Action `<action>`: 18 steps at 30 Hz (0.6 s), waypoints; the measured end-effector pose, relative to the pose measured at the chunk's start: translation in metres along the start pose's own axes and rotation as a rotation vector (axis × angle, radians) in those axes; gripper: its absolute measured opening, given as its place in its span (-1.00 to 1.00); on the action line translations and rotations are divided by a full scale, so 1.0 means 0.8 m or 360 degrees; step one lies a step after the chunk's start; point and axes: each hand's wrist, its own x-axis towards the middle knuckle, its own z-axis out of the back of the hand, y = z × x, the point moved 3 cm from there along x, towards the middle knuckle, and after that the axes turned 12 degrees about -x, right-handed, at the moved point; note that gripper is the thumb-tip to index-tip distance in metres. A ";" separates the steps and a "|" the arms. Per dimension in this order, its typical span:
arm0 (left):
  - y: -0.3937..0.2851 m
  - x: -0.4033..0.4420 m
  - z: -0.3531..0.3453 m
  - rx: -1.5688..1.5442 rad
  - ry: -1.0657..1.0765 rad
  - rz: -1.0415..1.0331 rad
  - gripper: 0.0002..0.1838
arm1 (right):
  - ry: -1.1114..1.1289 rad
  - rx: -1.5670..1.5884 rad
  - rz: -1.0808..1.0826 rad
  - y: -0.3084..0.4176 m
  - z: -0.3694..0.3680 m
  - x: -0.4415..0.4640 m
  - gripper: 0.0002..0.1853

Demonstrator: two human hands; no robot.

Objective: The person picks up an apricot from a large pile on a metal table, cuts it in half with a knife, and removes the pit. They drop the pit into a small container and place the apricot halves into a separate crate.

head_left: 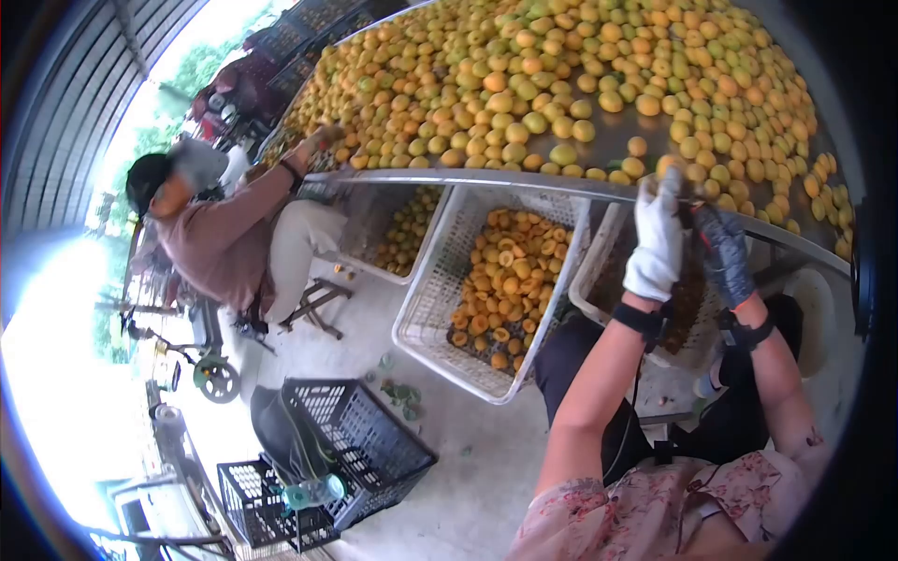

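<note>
My left hand (656,238), in a white glove, is raised at the edge of the metal table with its fingers closed around an apricot (668,165). Close beside it is my right hand (723,251) in a grey-blue glove, its fingers curled. Something dark shows between the two hands, too blurred to name. Many yellow-orange apricots (524,84) cover the metal table (645,134) just beyond. Below the table edge, left of my knees, a white crate (418,323) holds halved apricots (513,271).
Another white crate (591,271) sits under my hands, partly hidden. At the left, a seated person (220,220) reaches onto the table; a crate of greener fruit (404,234) stands nearby. Black crates (374,458) with a bottle (313,493) lie on the concrete floor (458,458).
</note>
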 end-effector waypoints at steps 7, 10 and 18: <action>-0.021 -0.008 -0.011 0.0674 0.0236 -0.0003 -0.69 | 0.0084 0.1019 -0.0676 0.001 -0.025 -0.010 -0.60; -0.018 -0.012 -0.022 0.0279 0.0190 0.0075 -0.62 | 0.0040 0.1745 -0.1142 0.019 0.000 0.011 -0.83; -0.014 -0.006 -0.044 0.0174 0.0276 0.0067 -0.53 | -0.0053 0.1043 -0.0741 0.010 0.028 0.016 -0.74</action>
